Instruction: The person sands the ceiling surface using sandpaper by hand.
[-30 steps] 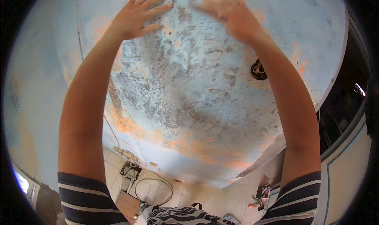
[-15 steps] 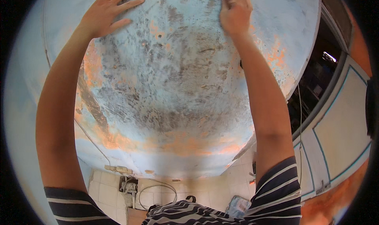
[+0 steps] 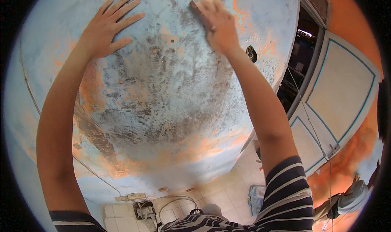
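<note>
A wall [image 3: 163, 93] with worn pale blue paint, dark smudges and orange patches fills the middle of the view. Flat against its upper left part rests my left hand [image 3: 108, 30], open with the fingers spread and nothing in it. My right hand [image 3: 222, 26], a little blurred, is closed on a flat brown piece that looks like sandpaper [image 3: 200, 14]. It presses this to the upper wall, right of the darkest marks. The palm side of the right hand is hidden.
Right of my forearm, a round black fitting [image 3: 251, 53] sits in the wall. Farther right are a dark doorway and a white door [image 3: 342, 81] with blue lines. Below lie floor tiles, a looped cable [image 3: 163, 207] and a plastic bag [image 3: 256, 197]. Another person [image 3: 352, 197] is at the lower right.
My right hand has moved left and slightly down across the wall, bringing the brown piece into sight. The view has shifted, showing more of the door and the other person. My left hand stays spread.
</note>
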Demonstrator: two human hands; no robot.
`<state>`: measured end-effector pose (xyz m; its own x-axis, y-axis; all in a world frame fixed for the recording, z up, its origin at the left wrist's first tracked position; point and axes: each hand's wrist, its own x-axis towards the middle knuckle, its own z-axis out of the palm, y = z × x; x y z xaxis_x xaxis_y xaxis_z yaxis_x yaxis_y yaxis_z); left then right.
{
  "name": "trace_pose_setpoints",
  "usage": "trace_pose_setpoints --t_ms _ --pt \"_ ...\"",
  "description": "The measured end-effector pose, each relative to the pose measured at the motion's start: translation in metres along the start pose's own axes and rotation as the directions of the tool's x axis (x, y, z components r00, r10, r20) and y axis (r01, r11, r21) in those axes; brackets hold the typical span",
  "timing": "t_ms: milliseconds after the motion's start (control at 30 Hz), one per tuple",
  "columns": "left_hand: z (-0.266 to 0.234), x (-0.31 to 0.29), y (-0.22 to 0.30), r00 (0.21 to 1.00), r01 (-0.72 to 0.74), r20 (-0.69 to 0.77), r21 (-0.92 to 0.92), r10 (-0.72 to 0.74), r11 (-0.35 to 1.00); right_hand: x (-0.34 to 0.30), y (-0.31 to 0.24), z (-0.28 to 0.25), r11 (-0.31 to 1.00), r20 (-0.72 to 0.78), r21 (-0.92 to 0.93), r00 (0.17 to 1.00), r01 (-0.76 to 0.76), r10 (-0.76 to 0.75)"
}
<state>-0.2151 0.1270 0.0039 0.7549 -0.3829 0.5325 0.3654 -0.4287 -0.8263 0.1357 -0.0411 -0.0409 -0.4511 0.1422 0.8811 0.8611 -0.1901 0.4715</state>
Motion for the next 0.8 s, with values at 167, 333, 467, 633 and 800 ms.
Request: trace_pose_setpoints --t_ms 167,333,467,633,800 --pt "0.008 -0.016 0.000 0.998 0.010 -0.066 -0.055 -0.014 0.998 0.023 -0.006 -0.008 0.874 -0.184 -0.030 0.862 -0.485 0.472" --pt "0.008 -0.024 -0.001 0.996 0.036 -0.074 -0.120 -0.045 0.992 0.026 -0.017 -0.015 0.968 -0.050 0.235 0.993 -0.090 0.104" --pt "0.004 -0.018 0.005 0.994 0.048 -0.092 -0.158 -0.063 0.986 0.015 -0.005 0.008 0.783 0.022 0.200 0.801 -0.589 0.598" --pt "0.003 -0.026 0.003 0.994 0.057 -0.088 -0.149 -0.070 0.987 -0.007 -0.044 0.020 0.959 0.133 0.156 0.957 0.235 -0.256" --pt "-0.001 -0.023 0.010 0.987 0.094 -0.113 -0.162 -0.113 0.982 -0.016 -0.062 0.014 0.674 0.089 0.402 0.758 -0.621 0.646"
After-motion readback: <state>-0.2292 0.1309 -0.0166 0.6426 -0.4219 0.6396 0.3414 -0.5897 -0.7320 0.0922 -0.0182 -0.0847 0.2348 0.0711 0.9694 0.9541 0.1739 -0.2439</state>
